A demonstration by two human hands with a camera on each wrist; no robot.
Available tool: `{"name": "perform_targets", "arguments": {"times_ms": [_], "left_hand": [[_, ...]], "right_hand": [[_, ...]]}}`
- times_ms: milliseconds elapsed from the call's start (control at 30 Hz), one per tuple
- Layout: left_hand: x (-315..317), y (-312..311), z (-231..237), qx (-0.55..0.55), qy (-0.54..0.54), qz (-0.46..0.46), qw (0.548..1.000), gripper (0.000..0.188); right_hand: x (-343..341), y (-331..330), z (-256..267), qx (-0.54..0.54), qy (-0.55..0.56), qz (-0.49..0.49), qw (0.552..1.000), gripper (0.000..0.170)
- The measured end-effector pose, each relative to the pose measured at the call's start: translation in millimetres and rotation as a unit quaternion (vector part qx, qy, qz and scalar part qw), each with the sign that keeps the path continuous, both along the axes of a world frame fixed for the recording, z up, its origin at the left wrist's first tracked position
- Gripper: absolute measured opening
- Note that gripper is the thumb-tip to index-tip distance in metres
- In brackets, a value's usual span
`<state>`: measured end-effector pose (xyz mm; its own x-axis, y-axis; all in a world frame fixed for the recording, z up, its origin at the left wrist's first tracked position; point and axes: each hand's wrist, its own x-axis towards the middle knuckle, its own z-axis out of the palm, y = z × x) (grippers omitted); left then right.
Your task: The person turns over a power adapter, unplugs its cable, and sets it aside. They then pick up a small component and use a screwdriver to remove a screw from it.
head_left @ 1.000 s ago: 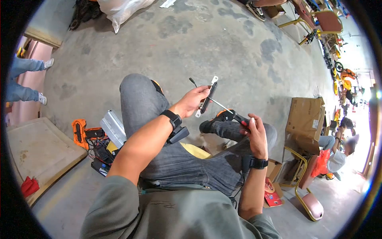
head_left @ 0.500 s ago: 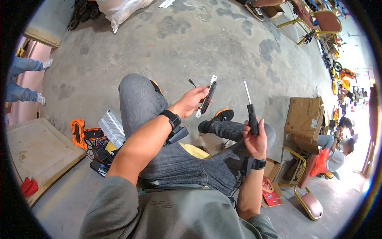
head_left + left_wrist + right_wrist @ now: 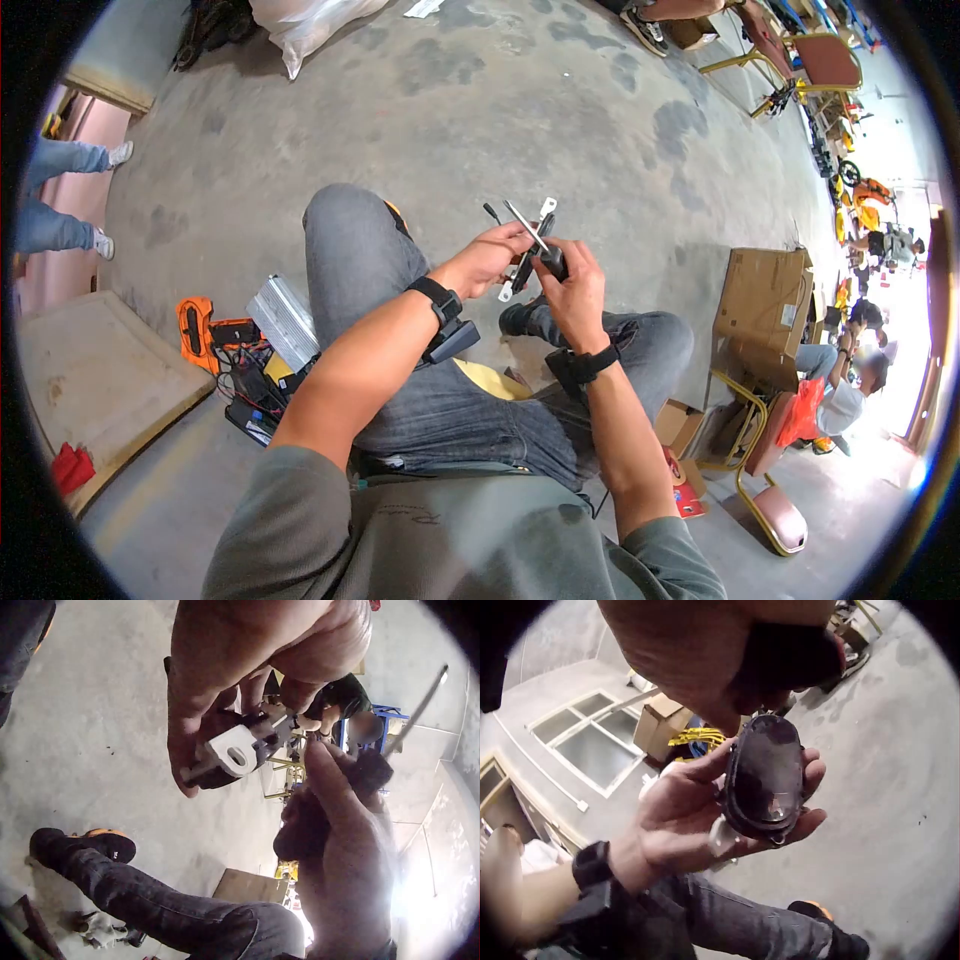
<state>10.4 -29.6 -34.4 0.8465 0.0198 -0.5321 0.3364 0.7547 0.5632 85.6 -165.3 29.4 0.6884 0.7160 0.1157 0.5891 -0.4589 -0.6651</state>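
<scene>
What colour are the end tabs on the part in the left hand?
White; one end tab shows best in the left wrist view, its hole visible.

The right hand (image 3: 577,294) partly hid the screwdriver (image 3: 527,226); in the right wrist view, the black oval unit (image 3: 765,776) partly covered the left hand (image 3: 682,817); distant clutter (image 3: 874,190) was too small to identify.

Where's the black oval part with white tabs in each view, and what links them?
Head: the black oval part is slightly above and right of centre, looking narrow.
Left wrist: the black oval part is slightly above and left of centre, a white tab showing.
Right wrist: near centre, slightly right, its broad face visible.
Shared landmark: the left hand holding it.
</scene>
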Motion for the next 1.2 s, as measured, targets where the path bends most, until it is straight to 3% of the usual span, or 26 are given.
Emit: {"name": "perform_targets", "arguments": {"times_ms": [267,500,633,733,833,967,1033,1100,1200], "left_hand": [[4,-1,-9,0.029,0.020,-0.012,0.999,0.032],[4,-2,-8,0.031,0.014,-0.027,0.999,0.029],[7,-3,-9,0.094,0.044,0.003,0.995,0.030],[5,4,-11,0.061,0.055,0.069,0.994,0.031],[4,8,-11,0.009,0.037,0.106,0.994,0.034],[5,10,-10,-0.054,0.040,0.100,0.993,0.033],[6,9,-11,-0.075,0.033,0.104,0.991,0.030],[7,8,-9,0.007,0.018,0.067,0.998,0.026],[6,5,-3,0.036,0.034,0.055,0.997,0.026]], "right_hand": [[4,1,-6,-0.009,-0.049,0.039,0.998,0.015],[1,2,-3,-0.037,-0.017,0.029,0.999,0.016],[4,-7,-15,-0.034,-0.045,0.016,0.998,0.017],[10,-12,-20,-0.082,0.069,-0.133,0.985,0.023],[34,-29,-53,-0.176,0.114,-0.148,0.967,0.029],[50,-50,-100,-0.202,0.205,-0.180,0.941,0.033],[54,-51,-115,-0.221,0.180,-0.196,0.938,0.033],[58,-54,-121,-0.202,0.095,-0.199,0.954,0.033],[64,-54,-124,-0.178,0.073,-0.206,0.959,0.036]]}}
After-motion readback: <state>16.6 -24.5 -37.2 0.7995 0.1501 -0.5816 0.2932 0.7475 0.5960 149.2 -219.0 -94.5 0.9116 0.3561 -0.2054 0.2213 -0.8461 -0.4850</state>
